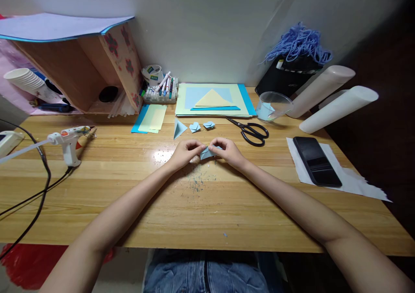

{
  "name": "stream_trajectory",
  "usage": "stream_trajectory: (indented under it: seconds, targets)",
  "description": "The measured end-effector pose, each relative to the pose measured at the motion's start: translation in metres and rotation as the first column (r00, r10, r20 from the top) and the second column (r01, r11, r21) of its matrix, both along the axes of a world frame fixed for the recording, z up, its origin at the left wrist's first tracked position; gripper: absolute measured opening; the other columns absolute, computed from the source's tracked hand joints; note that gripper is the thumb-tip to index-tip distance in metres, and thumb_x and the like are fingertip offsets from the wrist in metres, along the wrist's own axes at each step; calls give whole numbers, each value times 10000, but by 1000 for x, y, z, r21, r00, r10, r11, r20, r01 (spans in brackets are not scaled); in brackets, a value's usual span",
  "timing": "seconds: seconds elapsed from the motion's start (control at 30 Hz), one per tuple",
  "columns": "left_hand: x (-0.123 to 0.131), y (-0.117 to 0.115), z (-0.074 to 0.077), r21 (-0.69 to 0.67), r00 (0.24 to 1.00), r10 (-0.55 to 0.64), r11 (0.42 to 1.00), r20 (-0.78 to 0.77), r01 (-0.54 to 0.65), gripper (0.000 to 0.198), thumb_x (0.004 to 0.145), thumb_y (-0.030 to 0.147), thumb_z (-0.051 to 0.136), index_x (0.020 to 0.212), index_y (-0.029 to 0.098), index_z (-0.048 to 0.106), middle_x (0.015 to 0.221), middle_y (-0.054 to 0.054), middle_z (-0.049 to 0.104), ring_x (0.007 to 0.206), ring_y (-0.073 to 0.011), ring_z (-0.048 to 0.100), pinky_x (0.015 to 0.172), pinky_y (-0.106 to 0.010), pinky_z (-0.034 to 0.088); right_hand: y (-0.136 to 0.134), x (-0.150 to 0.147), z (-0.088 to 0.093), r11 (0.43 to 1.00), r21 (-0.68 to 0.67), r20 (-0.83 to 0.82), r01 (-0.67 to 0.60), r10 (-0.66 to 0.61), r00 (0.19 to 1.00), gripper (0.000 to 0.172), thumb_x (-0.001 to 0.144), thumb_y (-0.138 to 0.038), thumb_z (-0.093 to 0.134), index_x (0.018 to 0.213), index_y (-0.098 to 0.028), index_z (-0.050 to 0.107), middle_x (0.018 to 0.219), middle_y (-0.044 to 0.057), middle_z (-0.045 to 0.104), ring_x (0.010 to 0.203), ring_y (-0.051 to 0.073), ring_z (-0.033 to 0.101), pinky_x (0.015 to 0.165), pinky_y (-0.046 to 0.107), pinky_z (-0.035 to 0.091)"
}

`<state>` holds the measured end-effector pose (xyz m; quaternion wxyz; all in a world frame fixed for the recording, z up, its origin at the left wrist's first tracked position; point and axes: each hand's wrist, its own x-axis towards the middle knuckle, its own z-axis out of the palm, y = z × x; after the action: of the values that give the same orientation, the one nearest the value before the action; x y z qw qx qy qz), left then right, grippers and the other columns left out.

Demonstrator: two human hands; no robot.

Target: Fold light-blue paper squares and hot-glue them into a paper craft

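Observation:
Both hands pinch a small piece of folded light-blue paper [207,153] just above the middle of the table. My left hand [186,153] grips its left side between thumb and fingers. At its right side, my right hand [229,152] does the same. Fingers cover much of the paper, so its full shape is hidden. Beyond the hands lie a blue paper triangle [179,129], a folded blue paper heart [195,127] and another small folded blue piece [209,125]. Black-handled scissors [251,131] rest to the right of these.
A white glue gun [68,143] with cables stands at left. Coloured paper sheets [184,109], yellow and blue strips [151,117], a marker box [162,94] and a clear cup [274,107] line the back. A phone [316,161] lies on white paper at right.

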<state>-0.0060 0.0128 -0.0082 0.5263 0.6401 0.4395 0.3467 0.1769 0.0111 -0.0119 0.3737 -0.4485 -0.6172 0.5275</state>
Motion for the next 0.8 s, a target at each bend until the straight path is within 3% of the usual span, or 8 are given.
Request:
stream_trajectory:
  seconds: [0.43,0.8]
  targets:
    - [0,0,0,-52,1000,16,999,19,-15,279,711,393,654,754,118,678,736,-62,678,653,-122,580,642,-251,445,0,0,-2,1000,-28,-23,-5,4,1000,245,710,-399,625,712,-167,544,676,-5,519,595,110,496,534,238,439]
    - [0,-1,2,-13,998,18,1000,-61,-19,296,706,396,652,737,102,672,711,-64,665,633,-119,564,592,-233,427,1,1,-5,993,118,73,-23,14,997,219,729,-363,608,696,-153,558,676,5,554,629,116,505,599,242,412]
